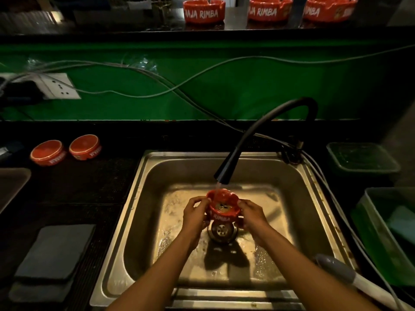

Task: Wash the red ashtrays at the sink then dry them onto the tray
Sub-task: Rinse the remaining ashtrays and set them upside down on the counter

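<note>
A red ashtray (222,206) with white lettering is held over the steel sink (143,198), right under the black tap spout (223,175), and water runs into it. My left hand (195,213) grips its left rim and my right hand (252,215) grips its right side. The drain (221,231) lies just below. Two more red ashtrays (48,152) (85,147) lie upside down on the dark counter to the left. Three upright ashtrays (204,11) (270,9) (329,9) stand on the high shelf at the back. A tray's corner (11,185) shows at the far left.
Folded grey cloths (54,250) lie on the counter at the left front. Green plastic tubs (361,159) (390,232) stand right of the sink. Cables (157,75) and a wall socket (59,86) run along the green wall. A grey-handled tool (336,270) rests at the sink's right front corner.
</note>
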